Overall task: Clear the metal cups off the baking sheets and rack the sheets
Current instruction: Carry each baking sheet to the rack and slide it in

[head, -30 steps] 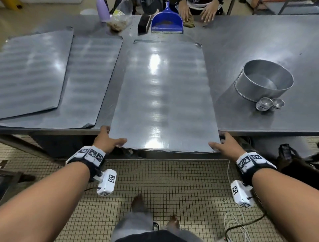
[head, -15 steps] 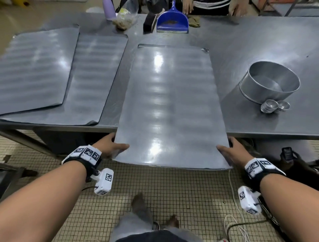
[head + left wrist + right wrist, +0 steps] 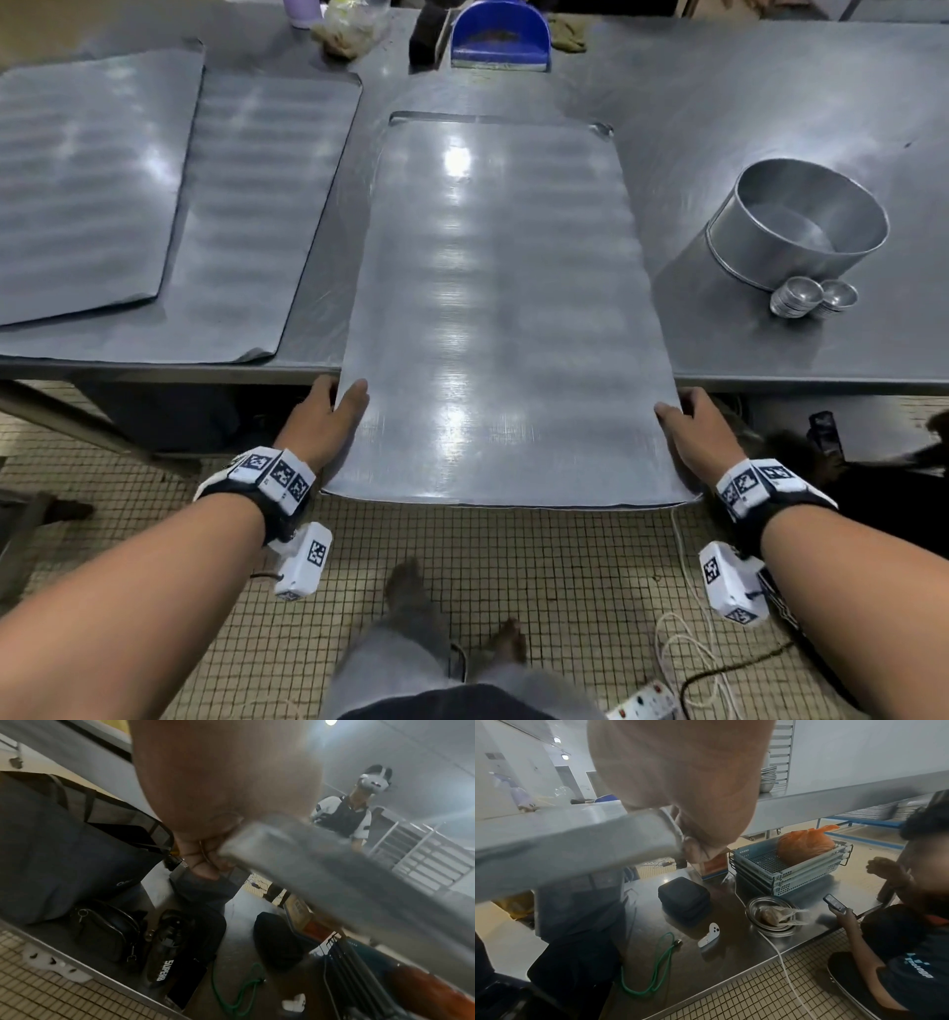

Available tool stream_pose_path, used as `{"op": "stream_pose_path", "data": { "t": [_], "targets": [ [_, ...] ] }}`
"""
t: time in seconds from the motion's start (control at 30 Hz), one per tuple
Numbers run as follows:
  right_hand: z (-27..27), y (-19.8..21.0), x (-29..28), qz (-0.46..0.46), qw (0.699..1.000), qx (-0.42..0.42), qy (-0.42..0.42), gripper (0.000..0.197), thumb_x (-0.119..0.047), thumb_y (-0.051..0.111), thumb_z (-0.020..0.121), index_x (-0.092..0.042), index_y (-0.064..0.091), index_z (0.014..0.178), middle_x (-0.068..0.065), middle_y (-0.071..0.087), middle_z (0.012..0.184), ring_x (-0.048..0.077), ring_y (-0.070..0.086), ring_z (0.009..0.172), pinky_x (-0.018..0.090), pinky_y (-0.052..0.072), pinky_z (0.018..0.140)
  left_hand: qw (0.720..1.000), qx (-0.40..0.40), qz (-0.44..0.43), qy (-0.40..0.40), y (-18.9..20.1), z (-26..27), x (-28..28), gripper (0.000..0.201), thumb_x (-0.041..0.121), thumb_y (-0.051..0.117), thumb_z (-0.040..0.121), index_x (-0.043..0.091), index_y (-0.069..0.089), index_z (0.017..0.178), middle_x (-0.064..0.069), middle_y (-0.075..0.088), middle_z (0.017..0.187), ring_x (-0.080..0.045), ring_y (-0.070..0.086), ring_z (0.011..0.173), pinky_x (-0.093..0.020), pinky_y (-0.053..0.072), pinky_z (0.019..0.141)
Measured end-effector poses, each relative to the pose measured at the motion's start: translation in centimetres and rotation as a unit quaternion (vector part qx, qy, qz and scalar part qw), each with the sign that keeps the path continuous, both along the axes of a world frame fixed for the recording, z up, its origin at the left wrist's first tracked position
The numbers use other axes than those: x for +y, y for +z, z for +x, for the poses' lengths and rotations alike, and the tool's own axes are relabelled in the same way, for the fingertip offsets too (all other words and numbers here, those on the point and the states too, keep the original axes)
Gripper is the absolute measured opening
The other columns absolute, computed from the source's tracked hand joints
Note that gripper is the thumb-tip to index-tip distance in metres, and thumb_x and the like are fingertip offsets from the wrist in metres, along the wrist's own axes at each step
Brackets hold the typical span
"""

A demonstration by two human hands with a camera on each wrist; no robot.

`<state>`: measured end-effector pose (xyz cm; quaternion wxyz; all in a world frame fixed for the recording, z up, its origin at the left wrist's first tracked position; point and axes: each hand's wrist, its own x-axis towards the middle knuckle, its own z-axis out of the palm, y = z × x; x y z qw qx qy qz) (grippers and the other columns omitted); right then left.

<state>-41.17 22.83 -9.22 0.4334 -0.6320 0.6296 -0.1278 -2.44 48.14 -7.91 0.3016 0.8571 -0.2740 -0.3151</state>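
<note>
A long bare baking sheet [image 3: 503,308] lies lengthwise on the steel table [image 3: 744,113], its near end sticking out past the table's front edge. My left hand [image 3: 328,416] grips its near left side, thumb on top and fingers under the rim [image 3: 257,839]. My right hand [image 3: 688,431] grips the near right side the same way, fingers curled under the sheet's edge [image 3: 577,845]. Two small stacks of metal cups [image 3: 814,298] stand on the table at the right, against a round metal pan [image 3: 801,226]. Two more baking sheets [image 3: 215,205] overlap at the left.
A blue dustpan [image 3: 500,38], a plastic bag [image 3: 349,25] and a purple bottle [image 3: 303,10] sit at the table's far edge. Bags, a bottle and cables lie on the lower shelf [image 3: 706,943]. A crouching person [image 3: 898,943] holds a phone to my right. Tiled floor [image 3: 513,565] lies below.
Both hands have pulled the middle baking sheet toward me, so more of its near end overhangs the table edge. My hands now hold further along its sides.
</note>
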Motion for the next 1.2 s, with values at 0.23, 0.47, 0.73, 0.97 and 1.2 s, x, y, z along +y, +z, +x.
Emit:
{"op": "stream_pose_path", "data": {
  "t": [0.23, 0.47, 0.73, 0.97, 1.2],
  "targets": [
    [1.2, 0.0, -1.2, -0.062, 0.997, 0.045, 0.000, 0.044, -0.046, 0.051, 0.097, -0.014, 0.057, 0.127, 0.012, 0.063, 0.127, 0.032, 0.057, 0.119, 0.039, 0.039, 0.099, 1.000, 0.008, -0.025, 0.017, -1.4, 1.1, -0.9, 0.056, 0.063, 0.039, 0.099, 0.019, 0.049, 0.132, 0.000, 0.057, 0.120, -0.022, 0.054, 0.108, -0.037, 0.037, 0.092],
    [1.7, -0.6, -0.8, -0.063, 0.998, -0.002, -0.014, 0.033, -0.026, 0.056, 0.098, -0.007, 0.058, 0.125, 0.012, 0.065, 0.119, 0.024, 0.058, 0.106, 0.033, 0.040, 0.092, 0.995, 0.027, -0.074, 0.066, -2.1, 0.9, -1.6, 0.032, 0.043, 0.054, 0.100, 0.018, 0.054, 0.120, -0.001, 0.064, 0.116, -0.021, 0.060, 0.108, -0.033, 0.042, 0.090],
    [0.0, -0.6, 1.6, -0.047, 0.999, -0.017, 0.009, 0.009, -0.018, 0.050, 0.097, -0.014, 0.056, 0.103, 0.007, 0.062, 0.100, 0.027, 0.056, 0.095, 0.037, 0.040, 0.082, 0.992, 0.032, -0.089, 0.080, -2.3, -1.0, 1.2, 0.019, 0.027, 0.057, 0.098, 0.020, 0.056, 0.116, 0.001, 0.068, 0.098, -0.014, 0.063, 0.087, -0.027, 0.047, 0.069],
    [-0.2, -0.2, 1.1, -0.058, 0.998, 0.005, 0.026, 0.022, -0.022, 0.044, 0.101, -0.006, 0.055, 0.091, 0.012, 0.057, 0.095, 0.025, 0.050, 0.089, 0.034, 0.032, 0.074, 0.995, 0.005, -0.074, 0.061, -2.3, -1.3, 1.2, 0.029, 0.046, 0.052, 0.098, 0.021, 0.054, 0.113, -0.003, 0.067, 0.106, -0.025, 0.061, 0.094, -0.038, 0.045, 0.082],
    [-0.4, -1.2, 2.2, -0.081, 0.995, 0.036, 0.037, 0.027, -0.039, 0.043, 0.103, -0.014, 0.052, 0.106, 0.005, 0.056, 0.102, 0.023, 0.051, 0.093, 0.032, 0.033, 0.079, 0.996, -0.078, -0.032, -0.014, -2.5, -0.9, 2.1, 0.050, 0.057, 0.048, 0.099, 0.016, 0.049, 0.128, -0.006, 0.066, 0.114, -0.028, 0.061, 0.100, -0.039, 0.045, 0.086]
  ]
}}
